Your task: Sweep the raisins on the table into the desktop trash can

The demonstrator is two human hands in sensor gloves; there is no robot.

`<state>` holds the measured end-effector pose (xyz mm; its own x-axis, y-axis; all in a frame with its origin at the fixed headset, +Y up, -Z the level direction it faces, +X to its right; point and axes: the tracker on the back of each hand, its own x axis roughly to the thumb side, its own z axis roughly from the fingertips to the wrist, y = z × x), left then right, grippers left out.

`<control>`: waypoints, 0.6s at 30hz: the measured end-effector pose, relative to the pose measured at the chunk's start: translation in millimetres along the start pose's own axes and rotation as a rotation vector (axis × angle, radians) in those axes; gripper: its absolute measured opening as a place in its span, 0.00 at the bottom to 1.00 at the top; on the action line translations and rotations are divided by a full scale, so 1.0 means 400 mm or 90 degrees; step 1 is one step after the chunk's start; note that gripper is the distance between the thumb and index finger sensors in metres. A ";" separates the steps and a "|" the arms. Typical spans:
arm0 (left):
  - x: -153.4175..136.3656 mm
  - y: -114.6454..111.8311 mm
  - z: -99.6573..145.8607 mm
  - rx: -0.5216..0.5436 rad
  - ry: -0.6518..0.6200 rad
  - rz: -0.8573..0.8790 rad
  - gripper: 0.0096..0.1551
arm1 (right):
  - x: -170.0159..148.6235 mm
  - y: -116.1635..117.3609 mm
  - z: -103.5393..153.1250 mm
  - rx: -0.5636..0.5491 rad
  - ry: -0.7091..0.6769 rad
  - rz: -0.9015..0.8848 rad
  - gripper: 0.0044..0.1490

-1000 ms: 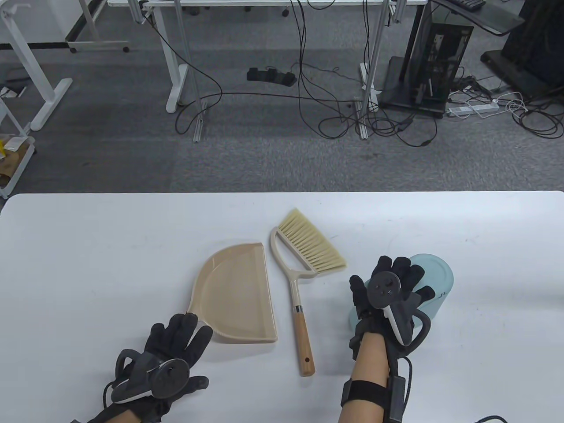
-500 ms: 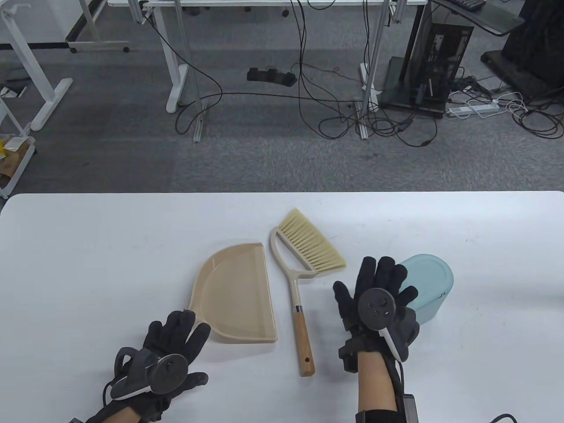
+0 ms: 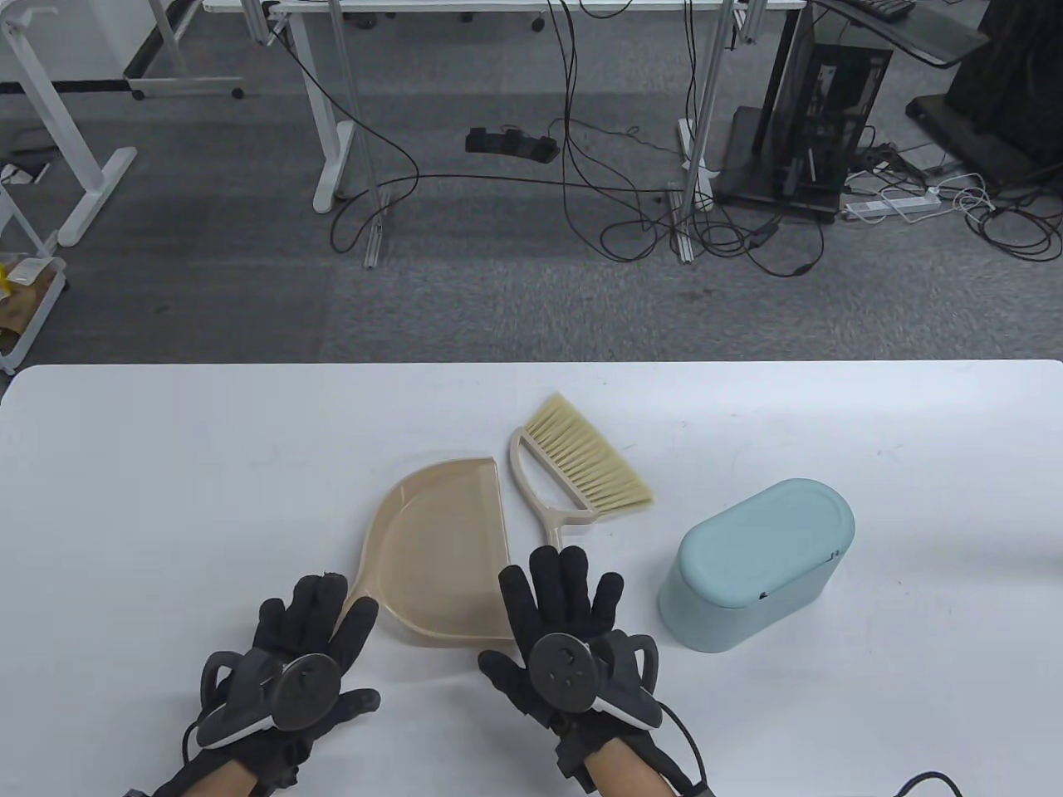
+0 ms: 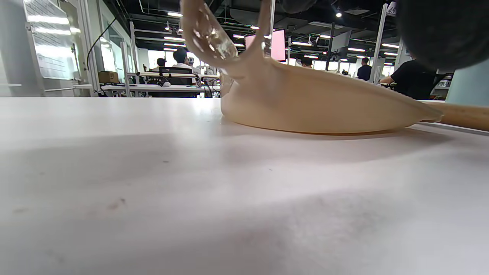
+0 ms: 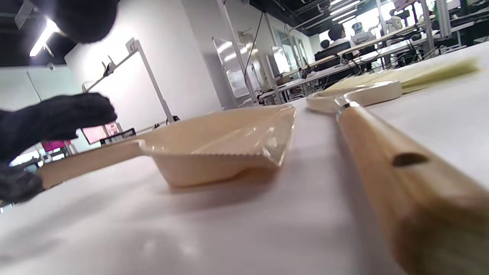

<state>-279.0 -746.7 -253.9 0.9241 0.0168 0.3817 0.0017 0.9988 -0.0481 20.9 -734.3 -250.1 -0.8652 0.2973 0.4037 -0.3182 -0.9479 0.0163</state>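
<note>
My left hand (image 3: 286,656) lay low near the table's (image 3: 166,498) front edge, gloved fingers spread and holding nothing, their tips just at the handle end of the dustpan (image 3: 444,552). My right hand (image 3: 569,639) hovered over the wooden handle of the hand broom (image 3: 573,469), fingers splayed and open; whether they touched the handle I could not tell from above.

The dustpan was smooth, glossy beige plastic, a half-round tray with one straight lip; in the right wrist view (image 5: 225,145) that lip showed a fine row of teeth. The broom had a cream plastic frame, a metal collar and pale straw-coloured bristles fanned toward the far edge; its handle (image 5: 386,168) was light grained wood with a hanging hole near the end.

The desktop trash can (image 3: 760,564) stood right of the broom, toward the table's right side, an oval tub in matte pale blue plastic with a flat lid closed on it. I could read no writing on it.

I could make out no raisins on the white, faintly scuffed tabletop in any view.
</note>
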 end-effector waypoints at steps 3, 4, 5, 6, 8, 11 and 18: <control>-0.008 -0.002 -0.002 0.000 0.003 -0.012 0.58 | 0.006 0.015 0.016 0.009 -0.005 0.025 0.57; -0.010 -0.002 -0.002 -0.002 0.005 -0.012 0.58 | 0.005 0.022 0.022 0.017 -0.001 0.035 0.57; -0.012 -0.002 -0.001 -0.002 0.005 -0.008 0.57 | 0.003 0.027 0.026 0.015 0.001 0.043 0.57; -0.014 -0.001 -0.001 0.000 0.006 -0.002 0.58 | 0.001 0.030 0.030 0.008 0.000 0.047 0.57; -0.015 -0.001 0.000 -0.001 0.008 0.000 0.57 | -0.007 0.033 0.037 0.001 -0.003 0.057 0.57; -0.016 0.000 0.001 -0.002 0.011 -0.001 0.57 | -0.019 0.028 0.046 0.000 0.001 0.070 0.57; -0.042 0.013 0.007 0.014 0.043 0.027 0.58 | -0.033 0.006 0.046 -0.042 -0.001 0.030 0.57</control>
<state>-295.7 -741.9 -258.1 0.9467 0.0566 0.3171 -0.0455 0.9981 -0.0422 38.8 -742.5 -238.6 -0.8795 0.2524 0.4033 -0.3020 -0.9512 -0.0633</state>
